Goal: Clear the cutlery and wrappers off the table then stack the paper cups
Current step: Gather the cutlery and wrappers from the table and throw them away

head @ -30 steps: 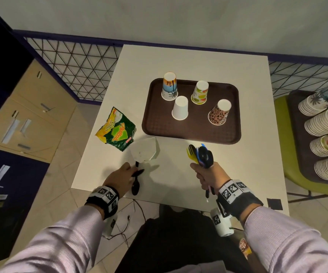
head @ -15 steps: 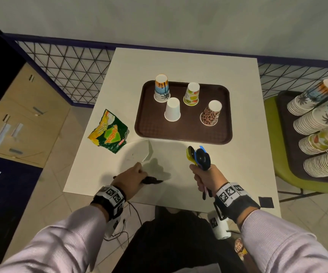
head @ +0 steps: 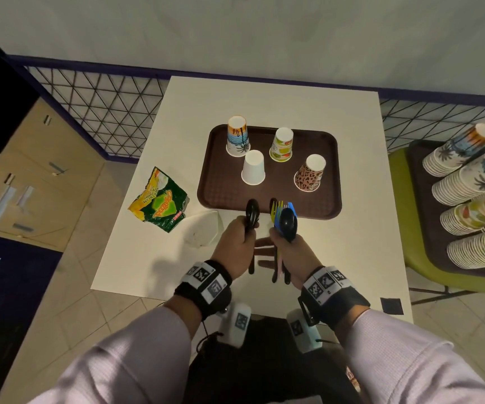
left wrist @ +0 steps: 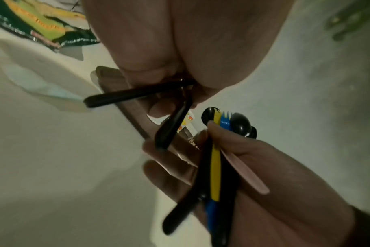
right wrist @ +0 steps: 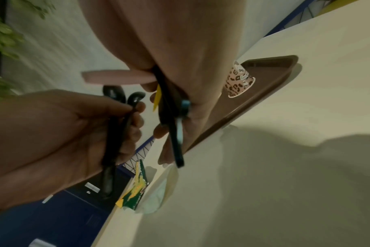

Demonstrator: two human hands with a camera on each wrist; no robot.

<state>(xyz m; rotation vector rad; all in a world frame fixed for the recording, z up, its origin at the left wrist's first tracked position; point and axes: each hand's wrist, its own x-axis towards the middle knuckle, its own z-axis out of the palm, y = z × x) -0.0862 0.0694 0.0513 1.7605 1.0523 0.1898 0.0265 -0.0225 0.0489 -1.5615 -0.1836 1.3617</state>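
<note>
Two black spoons [head: 251, 212], off table [head: 352, 252] since a second ago, are grasped in left hand [head: 235, 246] beside cutlery bunch [head: 285, 218] clenched in right hand [head: 292, 253]. Handover judged next; wrappers [head: 159, 199], cups [head: 253, 167] untouched.

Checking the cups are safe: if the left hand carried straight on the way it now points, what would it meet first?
Probably the brown tray's near rim, then the white paper cup. The left hand holds black spoons above the table, so height is unclear.
</note>
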